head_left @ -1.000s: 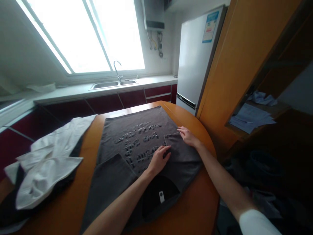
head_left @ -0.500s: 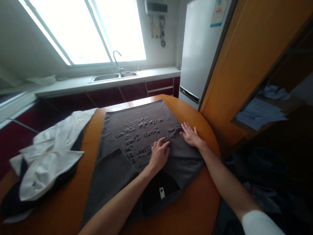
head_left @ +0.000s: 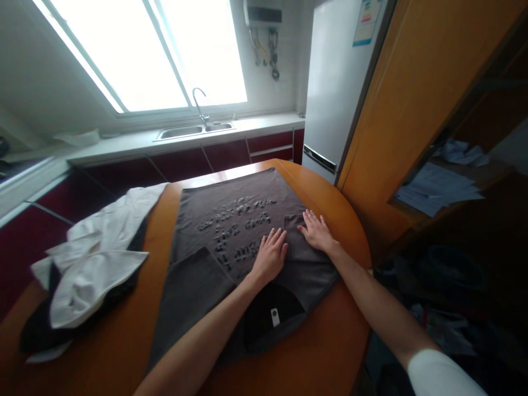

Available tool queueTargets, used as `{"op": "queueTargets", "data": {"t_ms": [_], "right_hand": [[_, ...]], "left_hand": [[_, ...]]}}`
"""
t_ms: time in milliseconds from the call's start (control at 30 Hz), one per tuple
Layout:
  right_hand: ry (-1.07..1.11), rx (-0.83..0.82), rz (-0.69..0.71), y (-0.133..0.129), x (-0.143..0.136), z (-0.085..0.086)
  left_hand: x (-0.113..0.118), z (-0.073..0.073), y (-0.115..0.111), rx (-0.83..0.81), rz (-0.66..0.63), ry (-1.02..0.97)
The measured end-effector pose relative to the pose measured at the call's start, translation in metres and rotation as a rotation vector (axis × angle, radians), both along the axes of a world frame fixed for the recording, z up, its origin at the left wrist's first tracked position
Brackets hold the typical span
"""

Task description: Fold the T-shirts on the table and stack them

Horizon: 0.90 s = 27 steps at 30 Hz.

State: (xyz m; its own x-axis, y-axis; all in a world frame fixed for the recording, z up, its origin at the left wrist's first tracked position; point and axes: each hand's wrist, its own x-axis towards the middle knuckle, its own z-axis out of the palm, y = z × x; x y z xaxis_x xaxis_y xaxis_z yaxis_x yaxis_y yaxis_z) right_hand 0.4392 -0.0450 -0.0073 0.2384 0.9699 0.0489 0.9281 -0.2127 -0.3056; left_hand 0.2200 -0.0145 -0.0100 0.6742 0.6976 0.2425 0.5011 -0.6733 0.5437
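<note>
A dark grey T-shirt (head_left: 193, 291) with raised black lettering lies spread on the orange wooden table (head_left: 330, 346), its neck opening and small white label towards me. Both sleeves are folded in over the body. My left hand (head_left: 270, 256) lies on the lettering near the shirt's middle, fingers stretched and holding nothing. Flat on the right folded sleeve, near the shirt's edge, rests my right hand (head_left: 317, 230), its fingers spread.
White and black clothing (head_left: 99, 275) is heaped on the table's left side. Beyond the table are a counter (head_left: 136, 144) with a sink and a fridge (head_left: 330, 82). A wooden cabinet (head_left: 396, 110) with papers stands at the right.
My left hand's fingers have straightened from a bent pose and lie flatter on the shirt. My right hand has shifted slightly left. The view has moved a little.
</note>
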Motion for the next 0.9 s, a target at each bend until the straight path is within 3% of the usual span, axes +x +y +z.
{"op": "queueTargets", "data": {"t_ms": [100,200,300,367,467,633,700,767,900], "right_hand": [[0.011,0.155,-0.058,0.0,0.003,0.002],[0.033,0.285,-0.095,0.0,-0.001,0.005],[0.043,0.303,-0.049,-0.001,-0.012,0.006],[0.036,0.285,0.0,-0.002,-0.022,0.006],[0.016,0.254,0.056,-0.002,-0.036,0.002],[0.0,0.107,0.095,-0.001,-0.048,-0.006],[0.006,0.065,0.116,0.0,-0.048,-0.006],[0.009,0.089,0.109,0.0,-0.044,-0.004],[-0.027,0.175,-0.019,0.002,-0.029,-0.002]], "left_hand": [[-0.004,0.031,0.012,-0.21,0.066,-0.236],[-0.023,0.083,0.02,-0.349,0.058,-0.432],[-0.057,0.128,0.02,-0.277,0.055,-0.492],[-0.086,0.138,0.019,-0.162,0.088,-0.41],[-0.131,0.118,0.019,-0.002,0.194,-0.187],[-0.193,0.043,0.013,0.153,0.454,0.22],[-0.207,0.023,0.011,0.16,0.525,0.296],[-0.215,0.014,0.011,0.154,0.553,0.304],[-0.227,0.016,0.023,0.207,0.565,0.224]]}}
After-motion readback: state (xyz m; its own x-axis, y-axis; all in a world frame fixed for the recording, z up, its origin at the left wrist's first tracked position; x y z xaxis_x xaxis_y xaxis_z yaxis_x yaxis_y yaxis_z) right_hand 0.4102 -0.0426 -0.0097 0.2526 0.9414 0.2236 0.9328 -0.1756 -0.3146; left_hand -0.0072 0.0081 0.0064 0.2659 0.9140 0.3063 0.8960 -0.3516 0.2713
